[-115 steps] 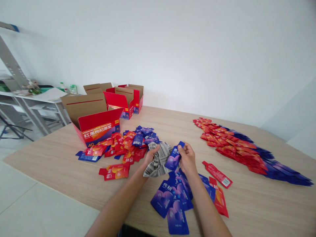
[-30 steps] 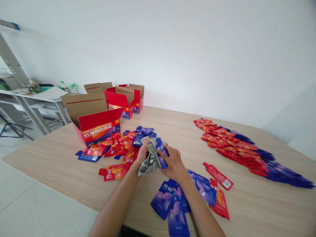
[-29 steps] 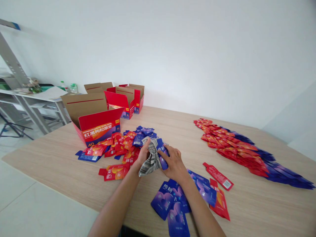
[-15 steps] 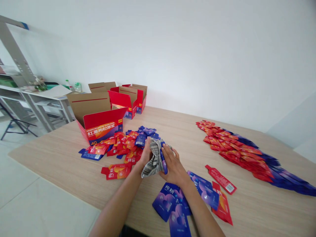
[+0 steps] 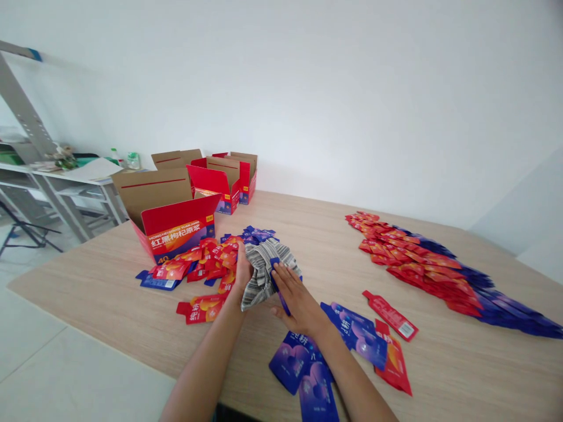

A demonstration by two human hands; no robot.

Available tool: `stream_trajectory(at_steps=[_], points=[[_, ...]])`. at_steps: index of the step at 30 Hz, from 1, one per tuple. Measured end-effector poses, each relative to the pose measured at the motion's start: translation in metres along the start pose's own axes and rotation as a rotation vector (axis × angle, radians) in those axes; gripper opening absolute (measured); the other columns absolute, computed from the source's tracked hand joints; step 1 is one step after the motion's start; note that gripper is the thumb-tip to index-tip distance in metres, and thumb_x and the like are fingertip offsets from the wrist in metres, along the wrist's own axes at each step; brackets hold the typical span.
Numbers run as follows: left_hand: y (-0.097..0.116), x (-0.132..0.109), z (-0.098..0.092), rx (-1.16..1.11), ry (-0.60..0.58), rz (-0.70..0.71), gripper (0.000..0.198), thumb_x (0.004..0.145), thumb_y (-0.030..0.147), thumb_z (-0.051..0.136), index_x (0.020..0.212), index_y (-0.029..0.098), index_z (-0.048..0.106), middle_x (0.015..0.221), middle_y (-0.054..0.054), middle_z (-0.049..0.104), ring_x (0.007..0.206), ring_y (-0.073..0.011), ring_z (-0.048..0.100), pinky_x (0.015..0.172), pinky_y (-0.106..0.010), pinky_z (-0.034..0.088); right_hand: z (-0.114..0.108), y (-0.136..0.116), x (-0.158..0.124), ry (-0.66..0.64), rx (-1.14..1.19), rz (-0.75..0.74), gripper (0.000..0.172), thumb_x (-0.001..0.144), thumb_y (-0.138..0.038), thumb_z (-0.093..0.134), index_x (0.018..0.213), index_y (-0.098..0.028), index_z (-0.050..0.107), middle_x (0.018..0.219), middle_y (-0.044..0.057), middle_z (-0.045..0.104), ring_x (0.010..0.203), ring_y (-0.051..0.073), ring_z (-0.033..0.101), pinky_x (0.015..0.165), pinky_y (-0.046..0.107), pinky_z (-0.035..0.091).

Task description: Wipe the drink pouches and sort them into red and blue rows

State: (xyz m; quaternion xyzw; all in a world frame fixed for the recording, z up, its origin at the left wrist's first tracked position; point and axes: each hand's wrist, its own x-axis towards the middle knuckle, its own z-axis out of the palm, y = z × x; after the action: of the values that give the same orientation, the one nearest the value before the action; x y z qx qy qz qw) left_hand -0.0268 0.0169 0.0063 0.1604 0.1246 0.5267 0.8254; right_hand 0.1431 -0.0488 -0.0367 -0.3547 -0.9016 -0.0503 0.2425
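Observation:
A grey-and-white striped cloth (image 5: 264, 264) is bunched up above the table, and my left hand (image 5: 243, 271) is closed on its left side. My right hand (image 5: 297, 299) pinches a slim blue pouch (image 5: 274, 265) seen nearly edge-on, its fingers stretched along it and the thumb below. The pouch touches the cloth's right side; much of it is hidden by the fingers. Below my right hand, several blue pouches (image 5: 317, 392) lie overlapping. Just beyond my left hand is a loose heap of red pouches (image 5: 215, 258) with blue ones among them.
An open red carton (image 5: 180, 234) stands at the left, with more open cartons (image 5: 226, 187) behind it. Long overlapping rows of red and blue pouches (image 5: 422, 264) stretch along the right. A red pouch (image 5: 391, 316) lies face down nearer me. A white wall backs the table.
Both hands have shifted slightly left with the cloth and pouch. The cloth is spread wider, and the pouch has tilted against it. The whole view has shifted a little.

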Motion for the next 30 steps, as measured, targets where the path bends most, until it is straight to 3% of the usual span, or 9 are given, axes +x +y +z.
stream_trajectory(at_steps=[11,18,24,30], points=[[-0.035,-0.001,0.012,-0.03,0.048,-0.086,0.06,0.094,0.061,0.051,0.125,0.012,0.068,0.11,-0.011,0.076,0.115,-0.0298,0.067,0.113,-0.039,0.041,0.003,-0.005,-0.004,0.19,0.156,0.055,0.077,0.103,-0.06,0.019,0.162,-0.014,0.002,0.169,0.018,0.01,0.155,0.032,0.012,0.123,0.059,0.025],[-0.054,-0.007,0.015,-0.047,-0.017,-0.189,0.059,0.096,0.059,0.048,0.129,0.013,0.067,0.113,-0.011,0.075,0.119,-0.0307,0.065,0.116,-0.041,0.038,0.007,-0.004,-0.004,0.32,0.087,0.105,0.073,0.103,-0.056,0.013,0.162,-0.016,-0.005,0.169,0.016,0.005,0.155,0.034,0.012,0.122,0.064,0.023],[-0.039,-0.007,0.015,-0.114,0.058,-0.1,0.073,0.098,0.067,0.029,0.127,0.012,0.068,0.112,-0.013,0.075,0.116,-0.0296,0.067,0.111,-0.041,0.043,0.007,0.0,-0.004,0.221,0.035,0.033,0.07,0.106,-0.046,0.025,0.162,-0.018,-0.006,0.169,0.015,0.008,0.155,0.031,0.017,0.12,0.059,0.033],[-0.014,0.001,-0.002,-0.131,0.062,0.027,0.078,0.089,0.077,0.042,0.128,0.015,0.068,0.116,-0.013,0.075,0.116,-0.0333,0.066,0.107,-0.047,0.047,0.008,-0.007,0.0,0.133,0.027,-0.041,0.07,0.106,-0.032,0.034,0.162,-0.016,-0.003,0.169,0.015,0.01,0.155,0.027,0.017,0.121,0.051,0.035]])
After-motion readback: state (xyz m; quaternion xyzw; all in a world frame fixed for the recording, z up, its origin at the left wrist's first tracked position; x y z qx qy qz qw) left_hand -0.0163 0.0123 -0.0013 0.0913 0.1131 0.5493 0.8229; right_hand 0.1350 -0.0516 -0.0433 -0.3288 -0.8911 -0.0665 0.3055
